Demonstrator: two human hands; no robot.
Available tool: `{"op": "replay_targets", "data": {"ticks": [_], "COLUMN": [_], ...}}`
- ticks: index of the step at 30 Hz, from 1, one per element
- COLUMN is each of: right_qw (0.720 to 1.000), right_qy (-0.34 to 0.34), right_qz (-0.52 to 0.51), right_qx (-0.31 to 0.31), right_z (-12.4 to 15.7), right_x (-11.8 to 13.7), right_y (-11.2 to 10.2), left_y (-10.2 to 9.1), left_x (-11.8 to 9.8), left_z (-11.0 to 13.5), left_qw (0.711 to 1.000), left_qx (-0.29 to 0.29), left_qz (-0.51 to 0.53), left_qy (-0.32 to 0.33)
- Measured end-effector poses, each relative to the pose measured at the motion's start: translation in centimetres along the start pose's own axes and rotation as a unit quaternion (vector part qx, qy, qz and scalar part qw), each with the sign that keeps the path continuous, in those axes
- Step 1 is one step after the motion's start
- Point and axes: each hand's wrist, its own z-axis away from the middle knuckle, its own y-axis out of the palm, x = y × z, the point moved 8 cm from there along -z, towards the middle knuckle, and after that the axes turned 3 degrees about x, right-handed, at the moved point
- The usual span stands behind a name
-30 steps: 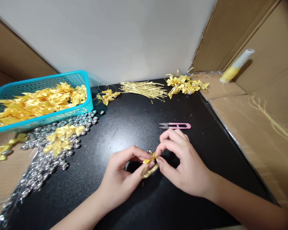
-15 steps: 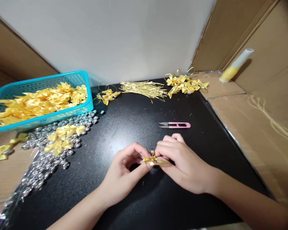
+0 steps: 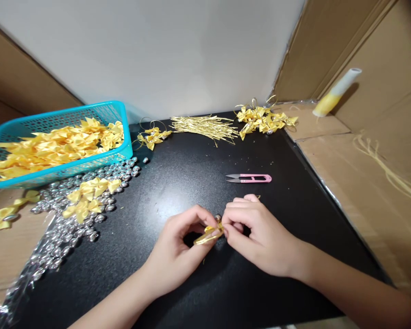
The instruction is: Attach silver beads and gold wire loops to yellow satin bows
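Note:
Low over the black tabletop, my left hand [image 3: 183, 249] pinches a yellow ribbon bow [image 3: 208, 234] between thumb and fingertips. Gold cord lies across the bow, and a small silver bell [image 3: 218, 217] shows at its far side. My right hand [image 3: 260, 233] meets it from the right, thumb and forefinger closed on the bow's gold cord; the fingers hide most of what they grip. Beyond that hand lie pink-handled thread snips [image 3: 249, 178], blades pointing left.
On the left, a turquoise basket [image 3: 127, 137] holds yellow bows. Many silver bells [image 3: 68, 235] spread before it, some bows [image 3: 89, 194] on top. Cut gold cords [image 3: 205, 127] lie at the back between two groups of belled bows [image 3: 265, 119]. A thread cone [image 3: 337, 93] stands right.
The gold cord that pointed right across the bow now swings to the left, over my left thumb. My right fingertips have closed in a tighter pinch beside the bow.

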Motion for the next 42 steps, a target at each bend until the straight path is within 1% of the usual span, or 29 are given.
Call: {"op": "replay_targets", "data": {"ticks": [2,5,7,9,12,17,20,22,25,27,29,31,32,33,34,35,37,38,42], "right_qw": [1.0,0.998,0.994,0.988,0.975,0.963,0.966,0.969,0.97,0.97,0.976,0.984,0.979,0.965,0.946,0.925,0.889,0.877,0.844], "right_qy": [0.004,-0.018,-0.05,-0.089,-0.132,-0.174,-0.17,-0.166,-0.157,-0.152,-0.129,-0.054,-0.004,0.045,0.085,0.111,0.133,0.137,0.152], "right_qz": [-0.006,-0.018,-0.01,0.019,0.073,0.089,0.079,0.072,0.054,0.032,-0.012,-0.105,-0.172,-0.242,-0.307,-0.362,-0.438,-0.46,-0.515], "right_qx": [-0.022,-0.064,-0.095,-0.126,-0.163,-0.186,-0.177,-0.167,-0.176,-0.188,-0.175,-0.135,-0.111,-0.088,-0.061,-0.037,-0.004,0.0,-0.013], "right_z": [0.0,0.1,0.3,0.6,1.0,1.3,1.2,1.1,1.3,1.5,1.2,0.6,0.3,0.1,-0.1,-0.1,-0.2,-0.2,-0.1], "right_x": [-0.1,0.2,0.6,1.2,1.8,2.1,1.9,1.9,2.0,2.0,1.4,-0.2,-1.2,-2.2,-2.9,-3.2,-3.4,-3.4,-3.5], "right_y": [0.0,-0.1,-0.4,-0.7,-1.1,-1.2,-1.2,-1.3,-2.2,-2.8,-2.8,-2.2,-1.6,-1.0,-0.2,0.5,1.4,1.6,1.8], "left_y": [0.2,0.4,0.5,0.5,0.4,0.3,0.3,0.3,-0.2,-0.2,0.1,0.5,0.7,1.0,1.2,1.4,1.9,2.0,2.1], "left_x": [-0.2,0.1,0.5,0.7,0.4,-0.4,-0.5,-0.2,0.7,1.3,1.9,2.4,2.7,3.0,3.3,3.6,3.9,3.8,3.1], "left_z": [0.0,0.1,0.1,0.2,0.4,0.5,0.6,0.6,0.3,0.1,-0.1,-0.3,-0.3,-0.3,-0.3,-0.2,-0.2,-0.2,-0.4], "left_qw": [1.0,1.0,1.0,0.999,0.999,0.994,0.993,0.995,0.998,0.993,0.981,0.965,0.956,0.947,0.938,0.929,0.914,0.91,0.912], "left_qx": [0.008,0.012,0.013,0.011,0.007,0.009,0.014,0.012,-0.012,-0.021,-0.011,-0.001,0.003,0.006,0.007,0.007,0.009,0.009,0.013], "left_qz": [-0.002,0.008,0.02,0.032,0.044,0.042,0.037,0.039,0.064,0.109,0.174,0.241,0.269,0.295,0.319,0.341,0.376,0.388,0.399], "left_qy": [0.009,0.003,-0.008,-0.009,0.023,0.097,0.11,0.087,0.009,-0.042,-0.079,-0.102,-0.113,-0.124,-0.135,-0.146,-0.153,-0.147,-0.091]}}
